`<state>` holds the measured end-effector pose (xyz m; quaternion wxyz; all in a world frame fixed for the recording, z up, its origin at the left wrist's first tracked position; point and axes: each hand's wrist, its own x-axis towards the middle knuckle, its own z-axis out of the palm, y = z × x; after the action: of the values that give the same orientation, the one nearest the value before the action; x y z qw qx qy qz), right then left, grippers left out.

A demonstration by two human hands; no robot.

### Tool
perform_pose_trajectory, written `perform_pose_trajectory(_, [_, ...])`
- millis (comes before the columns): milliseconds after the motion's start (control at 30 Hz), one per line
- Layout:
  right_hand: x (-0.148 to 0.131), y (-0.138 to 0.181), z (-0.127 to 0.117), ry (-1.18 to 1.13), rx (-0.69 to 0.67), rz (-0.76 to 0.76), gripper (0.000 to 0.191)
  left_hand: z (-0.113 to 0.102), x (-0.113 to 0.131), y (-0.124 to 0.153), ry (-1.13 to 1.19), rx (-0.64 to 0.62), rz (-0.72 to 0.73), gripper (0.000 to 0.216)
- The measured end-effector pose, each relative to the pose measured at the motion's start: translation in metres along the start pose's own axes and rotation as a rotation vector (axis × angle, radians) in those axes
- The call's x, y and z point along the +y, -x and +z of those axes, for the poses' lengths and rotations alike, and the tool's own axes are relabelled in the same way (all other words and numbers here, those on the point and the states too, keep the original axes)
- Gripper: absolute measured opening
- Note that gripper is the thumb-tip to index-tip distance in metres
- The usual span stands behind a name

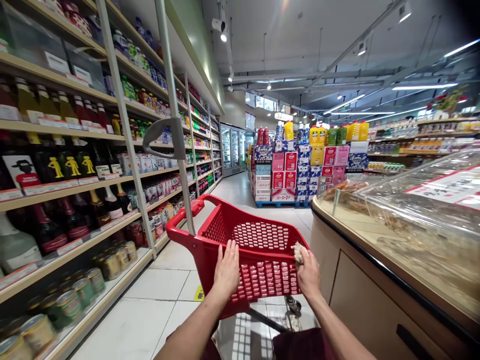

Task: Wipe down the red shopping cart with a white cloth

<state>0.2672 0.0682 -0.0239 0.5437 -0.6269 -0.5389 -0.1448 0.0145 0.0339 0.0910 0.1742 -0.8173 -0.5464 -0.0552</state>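
A red plastic shopping basket on wheels (258, 235) stands in the aisle just ahead of me, empty inside. My left hand (226, 270) lies on its near rim with the fingers stretched up over the edge. My right hand (308, 274) rests on the rim's right corner, closed around a small pale crumpled thing (298, 252) that I cannot identify. A grey pull handle on a long pole (176, 135) rises from the basket's left side.
Shelves of bottles and cans (67, 165) run along the left. A counter with clear covered food bins (412, 215) curves in on the right. A pallet of stacked boxes and juice bottles (300, 165) stands ahead. The tiled aisle (232, 190) leads to fridges.
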Motion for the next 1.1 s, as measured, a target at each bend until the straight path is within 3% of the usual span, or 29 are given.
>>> perform_pose_trajectory(67, [-0.027,0.005,0.01,-0.047,-0.04,-0.105,0.054,0.002,0.002,0.002,0.004,0.015,0.021,0.063])
perform_pose_trajectory(133, [-0.065,0.011,0.023,-0.13,-0.143,-0.301,0.054,0.004,0.001,0.007,0.004,0.037,0.06,0.061])
perform_pose_trajectory(200, [-0.093,0.015,0.032,-0.187,-0.2,-0.429,0.052,0.006,-0.01,0.014,-0.007,0.071,0.083,0.062])
perform_pose_trajectory(267, [-0.102,0.015,0.034,-0.203,-0.196,-0.445,0.047,0.006,-0.032,0.024,-0.025,0.119,0.053,0.063])
perform_pose_trajectory(400, [-0.102,0.019,0.038,-0.178,-0.124,-0.322,0.041,0.004,-0.082,0.048,-0.053,0.252,-0.096,0.067])
perform_pose_trajectory(467, [-0.125,0.021,0.043,-0.215,-0.158,-0.345,0.04,0.002,-0.101,0.056,-0.042,0.333,-0.186,0.067])
perform_pose_trajectory(533, [-0.172,0.013,0.046,-0.288,-0.233,-0.453,0.038,-0.002,-0.115,0.057,-0.018,0.404,-0.272,0.067])
perform_pose_trajectory(600, [-0.235,-0.015,0.043,-0.36,-0.264,-0.58,0.036,-0.01,-0.126,0.052,0.0,0.448,-0.324,0.066])
perform_pose_trajectory(700, [-0.33,-0.087,0.027,-0.373,-0.098,-0.72,0.039,-0.024,-0.141,0.04,0.014,0.47,-0.346,0.067])
perform_pose_trajectory(767, [-0.368,-0.13,0.02,-0.293,-0.025,-0.828,0.046,-0.031,-0.148,0.034,0.029,0.468,-0.367,0.07])
perform_pose_trajectory(833, [-0.377,-0.146,0.021,-0.202,-0.036,-0.95,0.05,-0.035,-0.152,0.033,0.046,0.455,-0.389,0.072])
perform_pose_trajectory(1000, [-0.324,-0.095,0.043,-0.026,-0.263,-1.365,0.05,-0.036,-0.159,0.046,0.052,0.422,-0.398,0.071])
perform_pose_trajectory(1100, [-0.32,-0.095,0.046,-0.004,-0.291,-1.444,0.048,-0.04,-0.164,0.048,0.044,0.394,-0.394,0.072])
